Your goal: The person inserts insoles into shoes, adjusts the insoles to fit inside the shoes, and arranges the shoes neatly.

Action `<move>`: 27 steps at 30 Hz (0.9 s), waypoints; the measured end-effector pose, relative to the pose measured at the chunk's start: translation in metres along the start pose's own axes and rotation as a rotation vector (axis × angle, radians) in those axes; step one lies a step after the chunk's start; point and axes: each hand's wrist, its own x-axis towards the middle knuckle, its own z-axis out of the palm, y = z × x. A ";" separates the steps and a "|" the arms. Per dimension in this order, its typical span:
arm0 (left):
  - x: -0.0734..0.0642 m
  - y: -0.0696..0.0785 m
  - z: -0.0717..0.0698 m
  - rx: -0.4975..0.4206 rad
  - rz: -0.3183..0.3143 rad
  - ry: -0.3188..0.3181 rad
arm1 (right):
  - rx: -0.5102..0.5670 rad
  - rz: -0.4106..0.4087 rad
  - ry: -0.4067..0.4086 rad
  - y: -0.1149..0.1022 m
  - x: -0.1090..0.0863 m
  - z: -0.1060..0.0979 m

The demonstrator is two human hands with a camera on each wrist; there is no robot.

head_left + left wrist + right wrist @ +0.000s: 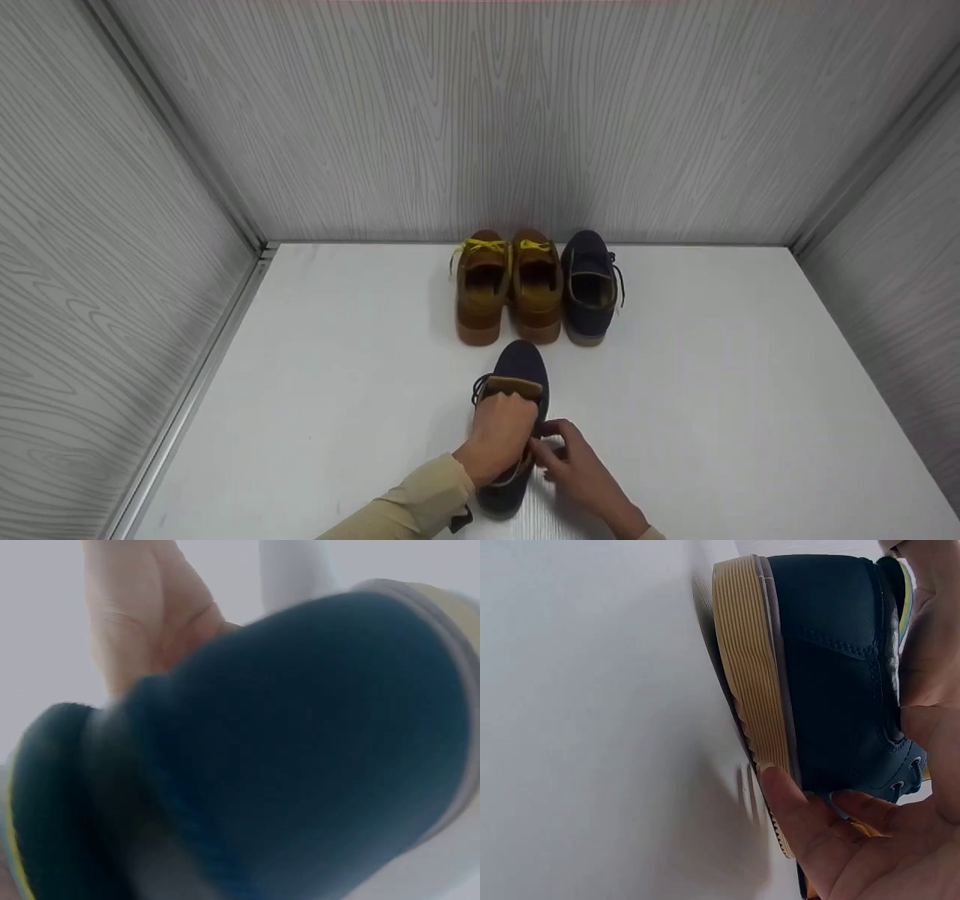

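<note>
A dark blue lace-up shoe [520,363] with a tan lining is at the near middle of the white table, toe pointing away. My left hand [501,431] grips it from above, its fingers down in the opening and hidden there. My right hand [581,469] is at the shoe's right side, with bent fingers [799,817] touching the ribbed cream sole [751,652] and the upper. Blurred dark blue upper [300,735] fills most of the left wrist view.
Against the back wall stand two brown shoes [480,319] [537,319] with yellow laces, side by side. Right beside them is another dark blue shoe [589,319], toe to the wall. Grey wood-grain panels [517,112] enclose the white table [712,390] at the back and sides.
</note>
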 end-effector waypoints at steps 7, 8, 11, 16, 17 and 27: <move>0.008 0.001 0.015 -0.007 0.004 0.028 | -0.075 -0.026 0.001 0.002 0.001 0.002; 0.008 0.000 0.016 -0.010 0.003 0.031 | -0.070 -0.028 0.000 0.002 0.001 0.002; 0.010 -0.002 0.019 -0.012 0.004 0.041 | -0.054 -0.032 0.002 0.001 0.002 0.004; 0.004 -0.007 0.013 -0.039 0.030 0.014 | -0.061 -0.043 0.028 0.000 0.004 0.006; 0.002 -0.008 0.010 -0.056 0.038 0.002 | -0.067 -0.041 0.037 0.000 0.003 0.005; -0.028 0.002 -0.016 -0.100 0.105 -0.029 | -0.336 -0.140 0.254 -0.007 0.004 -0.011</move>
